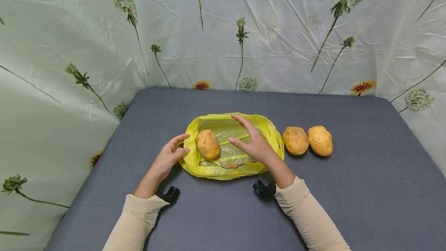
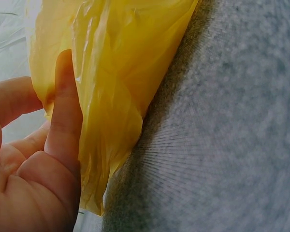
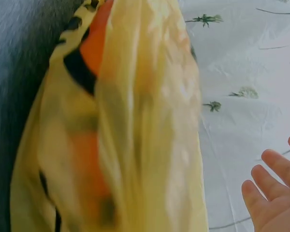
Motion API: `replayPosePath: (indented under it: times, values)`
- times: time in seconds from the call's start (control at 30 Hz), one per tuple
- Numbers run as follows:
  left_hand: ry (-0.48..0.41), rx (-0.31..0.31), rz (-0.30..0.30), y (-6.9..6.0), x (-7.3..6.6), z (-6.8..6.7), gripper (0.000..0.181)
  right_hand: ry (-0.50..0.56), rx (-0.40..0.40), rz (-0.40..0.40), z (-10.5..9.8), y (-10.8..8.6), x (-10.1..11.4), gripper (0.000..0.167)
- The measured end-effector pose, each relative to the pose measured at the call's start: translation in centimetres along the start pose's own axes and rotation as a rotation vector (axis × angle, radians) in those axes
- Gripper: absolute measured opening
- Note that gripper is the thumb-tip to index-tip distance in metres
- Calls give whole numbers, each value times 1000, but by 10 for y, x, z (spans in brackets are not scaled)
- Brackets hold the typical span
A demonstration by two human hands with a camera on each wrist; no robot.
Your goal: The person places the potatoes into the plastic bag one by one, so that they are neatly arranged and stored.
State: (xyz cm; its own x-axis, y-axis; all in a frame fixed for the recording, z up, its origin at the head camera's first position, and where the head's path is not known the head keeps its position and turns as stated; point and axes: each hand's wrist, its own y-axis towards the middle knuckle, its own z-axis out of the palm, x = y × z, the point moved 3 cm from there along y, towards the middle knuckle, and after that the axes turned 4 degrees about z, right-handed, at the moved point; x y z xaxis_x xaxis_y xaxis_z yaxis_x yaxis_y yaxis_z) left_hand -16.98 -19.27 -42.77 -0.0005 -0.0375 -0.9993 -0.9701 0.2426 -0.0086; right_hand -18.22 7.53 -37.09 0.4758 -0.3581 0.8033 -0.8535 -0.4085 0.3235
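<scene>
A yellow plastic bag [image 1: 228, 172] lies with its mouth spread wide, its rim folded outward. One potato [image 1: 208, 144] rests inside it, near the left end. At the left rim my left hand [image 1: 168, 157] holds the bag's edge; the left wrist view has the thumb and fingers [image 2: 65, 106] against the yellow film [image 2: 121, 72]. Over the right half of the opening hovers my right hand [image 1: 256, 144], fingers spread and nothing in them. In the right wrist view, fingertips [image 3: 266, 188] show apart from the bag's printed side [image 3: 150, 121].
Two more potatoes, one [image 1: 295, 141] close by the bag's right end and another [image 1: 320, 141] just beyond it, sit on the dark grey tabletop [image 1: 366, 189]. A pale flowered curtain [image 1: 278, 49] hangs behind and along the left side.
</scene>
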Motion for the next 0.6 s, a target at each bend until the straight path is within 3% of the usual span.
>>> replayPosePath:
  times: [0.2, 0.43, 0.6]
  values:
    - [4, -5, 8, 0, 1, -1, 48, 13, -24, 31, -15, -4, 0, 63]
    - [6, -3, 12, 0, 1, -2, 48, -22, -43, 41, -36, -15, 27, 61]
    - [8, -6, 8, 1, 2, -1, 48, -46, -78, 56, -49, -23, 23, 60]
